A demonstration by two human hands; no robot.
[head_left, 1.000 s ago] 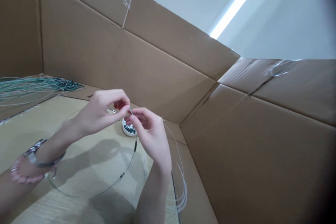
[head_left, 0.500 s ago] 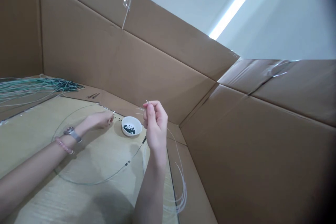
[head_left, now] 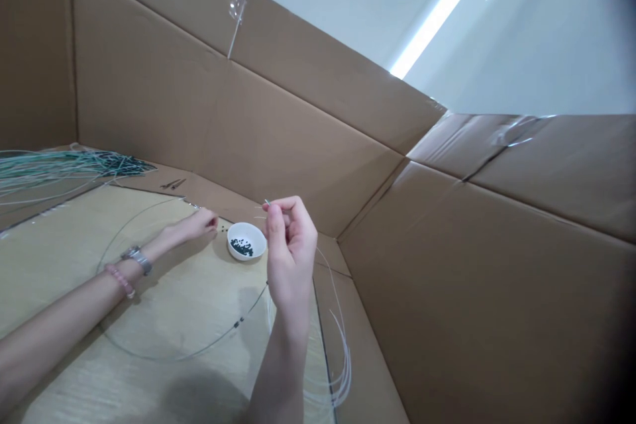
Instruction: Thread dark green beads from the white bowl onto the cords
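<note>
My right hand (head_left: 291,248) is raised at the middle, thumb and forefinger pinching the tip of a thin cable (head_left: 173,359). That cable makes a wide loop over the board, with a few small black bead-like pieces (head_left: 239,322) threaded on it. Down at the board's far edge, my left hand (head_left: 201,223) has its fingers bunched together beside a few loose black pieces (head_left: 223,229). Whatever its fingertips hold is hidden. Between the hands stands a white bowl (head_left: 247,241) with many more of these black pieces inside.
Tall cardboard walls (head_left: 163,79) enclose the work surface (head_left: 59,238). At the far left lies a bundle of green and white cables (head_left: 74,164). Two small dark tools (head_left: 173,184) rest near the back edge. Coiled white strands (head_left: 342,377) hang along the right edge.
My right hand has shifted slightly left and down, and the cable tip now leans left. My left hand has moved a little toward the bowl, its fingers now by the loose pieces.
</note>
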